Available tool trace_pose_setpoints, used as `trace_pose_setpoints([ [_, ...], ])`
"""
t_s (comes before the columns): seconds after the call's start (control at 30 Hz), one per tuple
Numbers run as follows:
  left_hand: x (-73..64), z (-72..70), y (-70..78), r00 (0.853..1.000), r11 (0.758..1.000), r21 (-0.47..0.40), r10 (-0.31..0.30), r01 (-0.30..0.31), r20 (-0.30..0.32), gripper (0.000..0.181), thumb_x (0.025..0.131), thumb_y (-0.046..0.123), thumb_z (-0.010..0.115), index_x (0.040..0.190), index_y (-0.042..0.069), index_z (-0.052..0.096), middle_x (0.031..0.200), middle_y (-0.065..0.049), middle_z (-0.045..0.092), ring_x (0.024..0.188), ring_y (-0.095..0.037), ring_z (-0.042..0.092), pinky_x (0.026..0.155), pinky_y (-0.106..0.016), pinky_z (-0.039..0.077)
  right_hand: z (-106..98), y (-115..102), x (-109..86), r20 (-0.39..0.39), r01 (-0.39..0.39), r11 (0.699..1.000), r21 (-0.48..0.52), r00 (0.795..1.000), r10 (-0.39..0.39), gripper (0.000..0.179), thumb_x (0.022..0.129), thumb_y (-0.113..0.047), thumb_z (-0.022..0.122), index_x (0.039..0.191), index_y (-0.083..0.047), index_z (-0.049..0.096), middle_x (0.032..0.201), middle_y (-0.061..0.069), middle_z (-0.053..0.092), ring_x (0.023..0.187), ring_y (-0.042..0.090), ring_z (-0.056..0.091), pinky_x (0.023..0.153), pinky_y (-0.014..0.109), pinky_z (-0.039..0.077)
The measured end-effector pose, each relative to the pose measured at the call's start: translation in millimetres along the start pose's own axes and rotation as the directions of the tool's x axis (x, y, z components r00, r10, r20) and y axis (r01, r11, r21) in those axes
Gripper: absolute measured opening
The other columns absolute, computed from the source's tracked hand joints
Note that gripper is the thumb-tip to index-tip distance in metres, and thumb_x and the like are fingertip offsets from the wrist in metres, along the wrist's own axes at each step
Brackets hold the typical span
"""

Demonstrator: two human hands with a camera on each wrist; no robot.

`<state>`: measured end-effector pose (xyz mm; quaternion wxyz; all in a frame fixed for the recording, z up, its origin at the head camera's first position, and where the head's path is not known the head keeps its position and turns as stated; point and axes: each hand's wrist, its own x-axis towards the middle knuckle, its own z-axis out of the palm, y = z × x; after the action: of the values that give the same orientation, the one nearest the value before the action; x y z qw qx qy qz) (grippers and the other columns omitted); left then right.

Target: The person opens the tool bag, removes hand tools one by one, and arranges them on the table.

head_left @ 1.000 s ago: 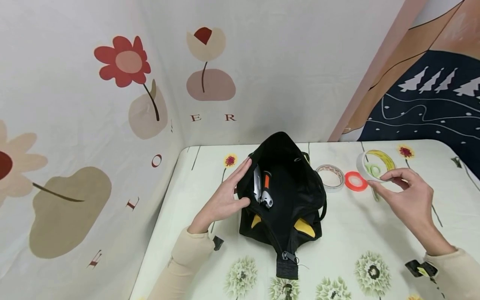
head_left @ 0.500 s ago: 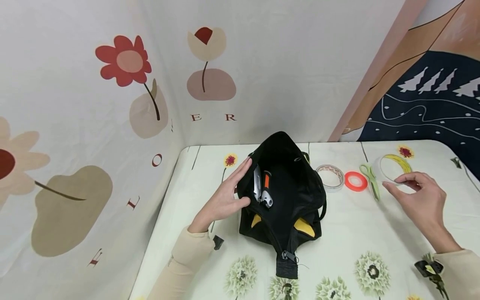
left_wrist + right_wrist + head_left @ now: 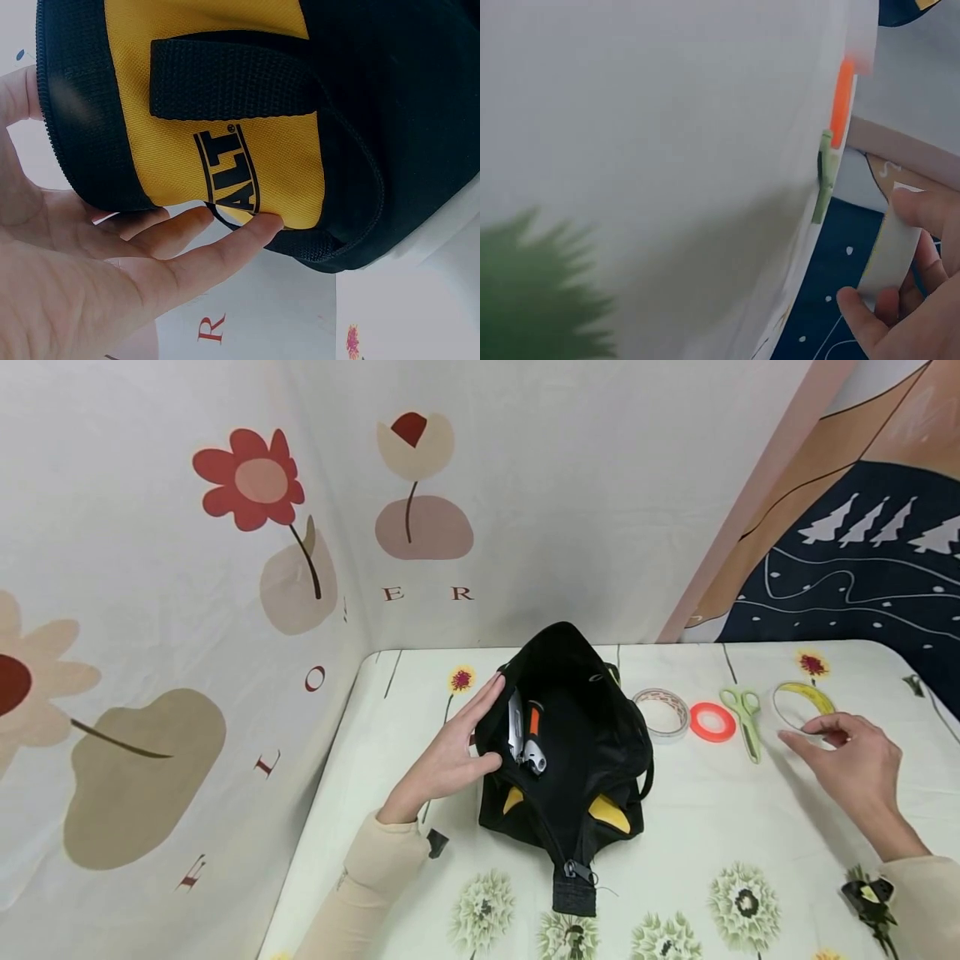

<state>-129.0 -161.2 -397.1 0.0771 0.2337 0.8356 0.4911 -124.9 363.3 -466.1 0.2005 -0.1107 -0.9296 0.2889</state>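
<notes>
A black tool bag [image 3: 600, 752] with yellow panels stands with its mouth open. My left hand [image 3: 453, 756] grips its left rim, thumb over the edge and fingers along the outside. In the left wrist view, those fingers lie against the yellow panel [image 3: 289, 169] below a black strap [image 3: 232, 79]. Inside the bag are a silver-grey tool [image 3: 515, 727] and an orange-and-grey tool [image 3: 534, 739], their kinds unclear. My right hand [image 3: 858, 760] pinches a roll of tape [image 3: 813, 695], white outside and yellow within, between thumb and fingers. The right wrist view shows its white side.
Left of the right hand, green scissors [image 3: 746, 722], a red tape roll [image 3: 712, 722] and a clear tape roll [image 3: 662, 712] lie in a row. The flowered tablecloth [image 3: 675, 852] ends at printed cloth walls [image 3: 570, 527] behind and at left.
My right hand has moved right and slightly down with the tape roll, from above the scissors to their right, so the scissors show fully. The left hand stays on the bag.
</notes>
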Motion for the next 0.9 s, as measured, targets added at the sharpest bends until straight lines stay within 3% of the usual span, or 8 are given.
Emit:
trace_pose_setpoints([
  [0.23, 0.2, 0.4, -0.4, 1.000, 1.000, -0.006, 0.001, -0.001, -0.001, 0.099, 0.089, 0.003, 0.060, 0.179, 0.015, 0.019, 0.187, 0.000, 0.010, 0.170, -0.030, 0.018, 0.117, -0.072, 0.043, -1, 11, 1.2, 0.078, -0.005, 0.999, -0.034, 0.997, 0.007, 0.029, 0.092, -0.020, 0.087, 0.097, 0.005, 0.072, 0.096, 0.027, 0.070, 0.075, -0.021, 0.031, 0.082, 0.044, 0.035],
  [0.43, -0.1, 0.0, 0.2, 1.000, 1.000, -0.002, -0.001, 0.001, 0.000, 0.100, 0.090, 0.002, 0.060, 0.179, 0.016, 0.019, 0.187, -0.002, 0.010, 0.170, -0.031, 0.018, 0.116, -0.072, 0.043, -3, 14, 3.0, 0.132, -0.017, 0.998, -0.056, 0.991, 0.024, 0.030, 0.095, -0.021, 0.086, 0.100, 0.005, 0.073, 0.091, 0.019, 0.069, 0.072, -0.013, 0.035, 0.076, 0.038, 0.033],
  [0.67, -1.2, -0.6, 0.1, 1.000, 1.000, 0.005, -0.007, 0.007, 0.001, 0.100, 0.089, 0.003, 0.061, 0.179, 0.015, 0.019, 0.187, -0.003, 0.010, 0.170, -0.031, 0.018, 0.116, -0.073, 0.043, -2, 17, 6.4, 0.186, 0.010, 0.997, -0.080, 0.983, 0.005, 0.027, 0.096, -0.019, 0.084, 0.099, 0.005, 0.073, 0.092, 0.020, 0.069, 0.080, 0.016, 0.050, 0.073, 0.037, 0.034],
  [0.9, -0.4, -0.7, -0.2, 1.000, 1.000, 0.016, -0.014, 0.014, 0.003, 0.100, 0.090, 0.004, 0.061, 0.180, 0.016, 0.019, 0.187, 0.001, 0.010, 0.170, -0.031, 0.019, 0.116, -0.073, 0.044, 0, 21, 8.1, 0.209, 0.043, 0.995, -0.091, 0.978, -0.023, 0.023, 0.097, -0.015, 0.084, 0.100, 0.006, 0.074, 0.088, 0.017, 0.067, 0.076, 0.020, 0.051, 0.067, 0.033, 0.034],
])
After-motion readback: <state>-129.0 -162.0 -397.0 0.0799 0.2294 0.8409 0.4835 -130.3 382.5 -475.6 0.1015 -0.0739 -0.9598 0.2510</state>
